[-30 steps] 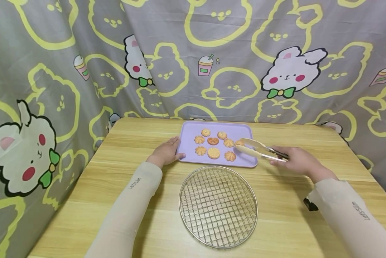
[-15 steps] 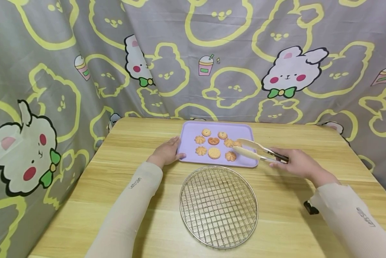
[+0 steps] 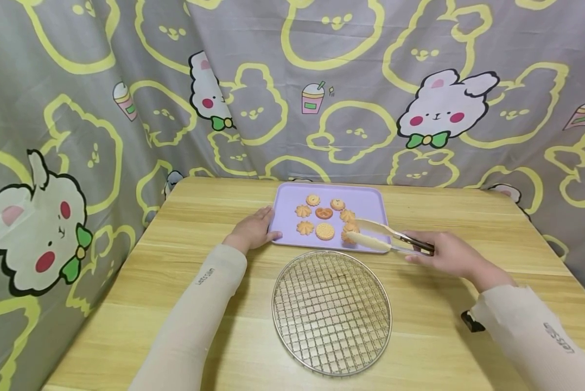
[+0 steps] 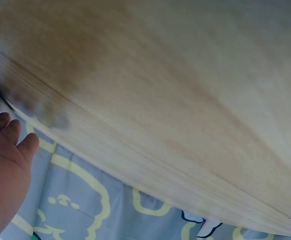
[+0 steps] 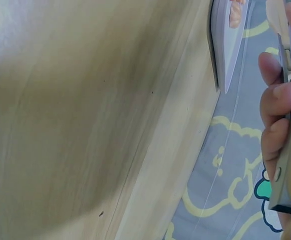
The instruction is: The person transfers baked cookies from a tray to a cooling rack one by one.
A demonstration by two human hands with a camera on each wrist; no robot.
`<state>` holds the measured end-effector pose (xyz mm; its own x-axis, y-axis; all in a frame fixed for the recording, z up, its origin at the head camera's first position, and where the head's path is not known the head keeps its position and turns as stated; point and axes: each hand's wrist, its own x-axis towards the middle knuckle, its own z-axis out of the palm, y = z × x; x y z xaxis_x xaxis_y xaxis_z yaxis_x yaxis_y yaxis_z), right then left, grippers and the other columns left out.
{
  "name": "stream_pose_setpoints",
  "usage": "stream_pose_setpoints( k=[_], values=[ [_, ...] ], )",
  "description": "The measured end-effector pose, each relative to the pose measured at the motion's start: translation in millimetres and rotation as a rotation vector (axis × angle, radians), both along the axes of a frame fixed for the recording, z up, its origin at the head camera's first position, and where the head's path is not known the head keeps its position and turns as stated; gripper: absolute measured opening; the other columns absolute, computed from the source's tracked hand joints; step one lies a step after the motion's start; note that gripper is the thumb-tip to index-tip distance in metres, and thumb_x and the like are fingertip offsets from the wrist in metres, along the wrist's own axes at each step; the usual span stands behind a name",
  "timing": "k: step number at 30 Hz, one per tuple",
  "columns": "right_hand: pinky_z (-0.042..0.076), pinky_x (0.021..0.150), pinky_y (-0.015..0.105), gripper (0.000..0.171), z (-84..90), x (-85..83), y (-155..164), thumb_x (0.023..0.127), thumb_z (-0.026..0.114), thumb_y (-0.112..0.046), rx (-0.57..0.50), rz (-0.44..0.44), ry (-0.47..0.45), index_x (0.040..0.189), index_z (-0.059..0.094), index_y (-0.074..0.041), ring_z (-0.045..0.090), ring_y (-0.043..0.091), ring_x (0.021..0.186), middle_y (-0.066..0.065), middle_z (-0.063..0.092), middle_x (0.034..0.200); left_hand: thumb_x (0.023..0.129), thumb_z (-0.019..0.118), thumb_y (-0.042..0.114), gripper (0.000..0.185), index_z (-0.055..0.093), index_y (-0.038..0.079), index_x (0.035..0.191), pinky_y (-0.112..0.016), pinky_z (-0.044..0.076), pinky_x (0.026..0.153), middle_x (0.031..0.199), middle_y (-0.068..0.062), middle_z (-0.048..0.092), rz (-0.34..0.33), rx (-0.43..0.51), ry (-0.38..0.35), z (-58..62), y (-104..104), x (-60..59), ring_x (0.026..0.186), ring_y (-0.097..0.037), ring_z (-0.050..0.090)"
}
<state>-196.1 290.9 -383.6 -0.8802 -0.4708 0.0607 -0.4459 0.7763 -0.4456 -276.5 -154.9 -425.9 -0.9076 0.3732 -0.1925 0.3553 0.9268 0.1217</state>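
A lilac tray (image 3: 285,195) at the back of the table holds several cookies, among them a round one (image 3: 324,231) and a brown pretzel-shaped one (image 3: 324,213). My left hand (image 3: 250,229) rests against the tray's left edge, its thumb at the rim. In my right hand (image 3: 449,252) I hold a pair of tongs (image 3: 412,243) with pale tips; fingers (image 5: 278,102) wrap its handle in the right wrist view. The tong tips are around a cookie (image 3: 349,230) at the tray's front right, where two cookies seem to overlap. Whether the tips grip it is hard to tell.
A round wire rack (image 3: 331,313) lies on the wooden table (image 3: 199,347) just in front of the tray. A patterned grey curtain (image 3: 273,136) hangs behind the table and along its left side.
The tongs have moved left and toward me, from the tray's right side to its front right. The cookie at the right side has shifted with them. My left hand has stayed put.
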Motion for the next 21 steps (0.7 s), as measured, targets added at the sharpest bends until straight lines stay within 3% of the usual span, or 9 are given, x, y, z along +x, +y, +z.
stream_pose_setpoints(
  k=[8,21],
  values=[
    [0.037,0.048,0.023,0.057,-2.5,6.3,-5,0.085,0.072,-0.038,-0.017,0.072,0.027,0.131,0.059,-0.008,0.040,0.004,0.054,-0.010,0.050,0.071,0.096,0.042,0.056,0.084,0.014,0.000,0.151,-0.039,0.014,0.116,0.157,-0.014,0.012,0.000,-0.025,0.012,0.6,1,0.8,0.143,-0.027,0.012],
    [0.038,0.048,0.020,0.056,-4.5,15.7,-15,0.082,0.076,-0.036,-0.056,0.162,0.059,0.128,0.062,-0.008,0.038,-0.001,0.054,-0.010,0.058,0.080,0.095,0.043,0.056,0.084,0.016,-0.001,0.150,-0.039,0.014,0.116,0.157,-0.015,0.012,-0.007,-0.019,0.012,2.8,1,2.0,0.143,-0.028,0.013]
  ],
)
